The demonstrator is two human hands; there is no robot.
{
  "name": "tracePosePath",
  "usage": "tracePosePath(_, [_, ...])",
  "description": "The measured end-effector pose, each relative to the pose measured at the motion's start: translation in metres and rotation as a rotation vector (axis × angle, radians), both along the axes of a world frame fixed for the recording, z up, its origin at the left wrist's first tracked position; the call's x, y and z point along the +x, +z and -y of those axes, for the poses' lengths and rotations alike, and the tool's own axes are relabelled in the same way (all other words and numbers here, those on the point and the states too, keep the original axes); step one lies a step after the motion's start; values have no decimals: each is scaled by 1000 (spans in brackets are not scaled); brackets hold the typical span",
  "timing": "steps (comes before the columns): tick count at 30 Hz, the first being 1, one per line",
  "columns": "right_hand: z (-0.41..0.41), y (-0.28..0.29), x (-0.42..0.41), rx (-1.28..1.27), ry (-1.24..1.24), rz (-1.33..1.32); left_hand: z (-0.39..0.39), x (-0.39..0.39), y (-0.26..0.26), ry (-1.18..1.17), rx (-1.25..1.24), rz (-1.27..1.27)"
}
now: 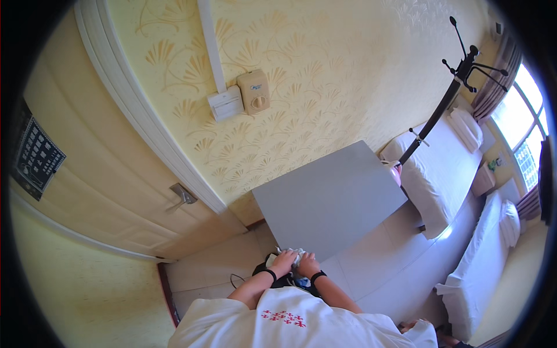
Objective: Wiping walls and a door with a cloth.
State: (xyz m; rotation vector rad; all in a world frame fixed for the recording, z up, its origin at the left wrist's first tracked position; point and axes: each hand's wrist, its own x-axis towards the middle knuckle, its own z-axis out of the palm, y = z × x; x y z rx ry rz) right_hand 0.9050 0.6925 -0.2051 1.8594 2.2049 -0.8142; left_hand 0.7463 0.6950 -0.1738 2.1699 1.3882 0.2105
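Close to my body, at the near corner of a grey flat-topped table [333, 195], my left hand [285, 261] and my right hand [308, 264] are side by side on a crumpled whitish cloth [299, 256]. The fingers of both hands rest on or grip the cloth; parts of it are hidden under them. Each wrist wears a black band. Below the hands lie something black and a bit of blue, mostly hidden by my arms and shirt. A thin dark cord [235, 278] loops out to the left.
A door with a metal handle [185, 195] stands at the left. Beyond the table are a black coat rack [435, 115], a pink item [395, 174] and two white-sheeted beds [439, 161]. Part of another person [413, 325] shows at the lower right.
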Motion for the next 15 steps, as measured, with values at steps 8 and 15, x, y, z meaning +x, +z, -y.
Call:
tracePosePath(8, [24, 4, -22, 37, -81, 4, 21, -11, -18, -31, -1, -73])
tracePosePath(15, [32, 4, -25, -17, -65, 4, 35, -19, -11, -119, 18, -135])
